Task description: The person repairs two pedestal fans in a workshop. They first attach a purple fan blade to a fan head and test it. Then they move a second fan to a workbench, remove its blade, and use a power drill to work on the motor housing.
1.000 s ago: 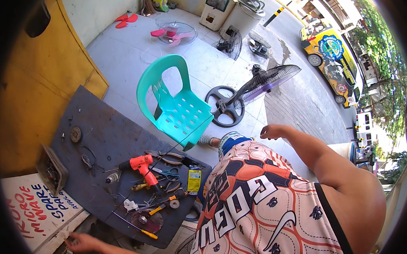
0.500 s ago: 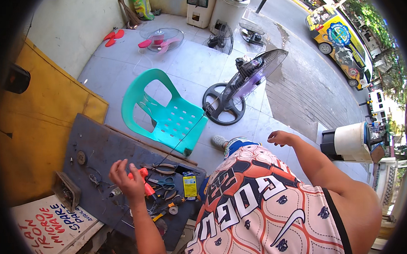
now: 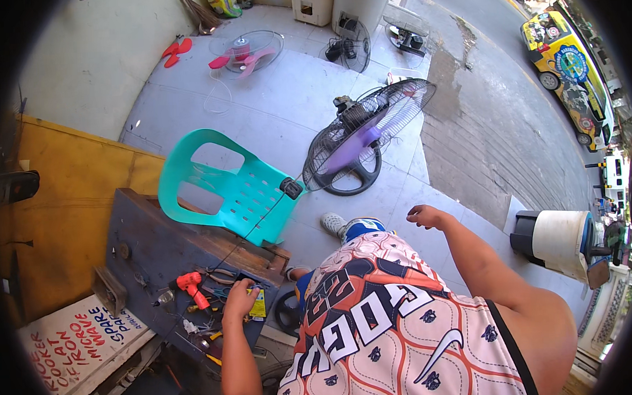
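Observation:
My left hand [image 3: 239, 302] is above the near right of the dark workbench [image 3: 139, 224], beside a small yellow package [image 3: 258, 305]. Its fingers are loosely bent and apart, and I see nothing held in them. Left of that hand, a red pistol-shaped power tool [image 3: 192, 288] lies among pliers [image 3: 220, 275] and other small hand tools. My right hand [image 3: 428, 216] hangs in the air out to the right, fingers loosely apart, touching nothing. Ahead of me, a fan with purple blades and a black wire cage [image 3: 363, 140] leans over its round black base [image 3: 357, 185].
A green plastic chair [image 3: 250, 193] stands against the bench's far side, with a small black corded part [image 3: 290, 188] at its edge. Further off lie a pink-bladed fan [image 3: 245, 54], red blades [image 3: 177, 51] and a dark fan [image 3: 352, 48]. A white-and-black bin [image 3: 558, 241] stands at right.
My left hand has moved from over the red power tool to beside the yellow package. The view has shifted, and the purple-bladed fan appears more tilted. My right hand stays out to the side.

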